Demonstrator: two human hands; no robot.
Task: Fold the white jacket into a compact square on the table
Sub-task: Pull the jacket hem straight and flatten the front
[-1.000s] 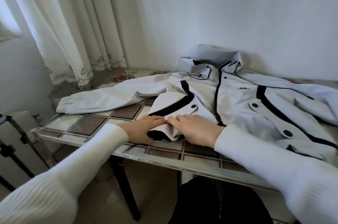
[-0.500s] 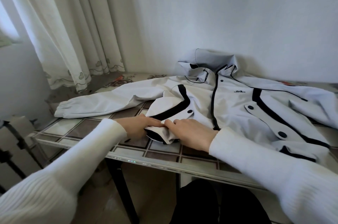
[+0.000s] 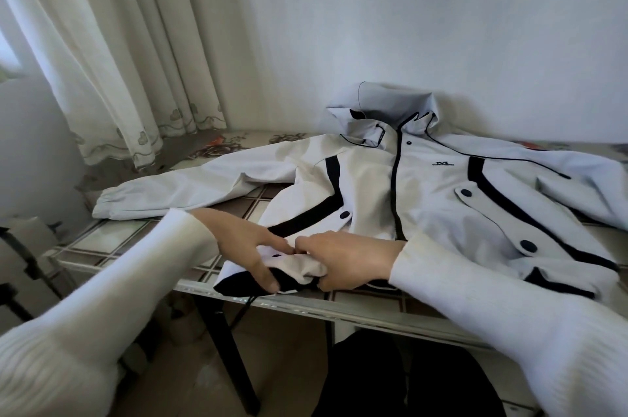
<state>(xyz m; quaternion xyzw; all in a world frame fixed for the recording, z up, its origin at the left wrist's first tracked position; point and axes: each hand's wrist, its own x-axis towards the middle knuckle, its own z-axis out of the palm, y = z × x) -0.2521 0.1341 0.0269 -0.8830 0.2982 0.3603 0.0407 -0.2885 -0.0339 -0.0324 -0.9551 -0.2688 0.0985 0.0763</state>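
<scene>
The white jacket [image 3: 431, 199] with black trim lies front up on the tiled table [image 3: 112, 239], its hood against the back wall. One sleeve stretches out to the left. The other sleeve lies at the right. My left hand [image 3: 248, 243] and my right hand [image 3: 346, 260] meet at the jacket's lower left hem corner near the table's front edge. Both grip the bunched white and black fabric there, fingers curled round it. A thin black cord hangs from the hem over the table edge.
Pale curtains [image 3: 136, 59] hang at the back left, reaching the table's far corner. A white wall [image 3: 441, 25] runs behind the table. A black table leg [image 3: 231, 355] stands below the front edge. A dark frame [image 3: 20, 267] sits at the left.
Both hands have gone from lying on the hem corner to gripping it, and the corner has been pulled toward the table's front edge and bunched up.
</scene>
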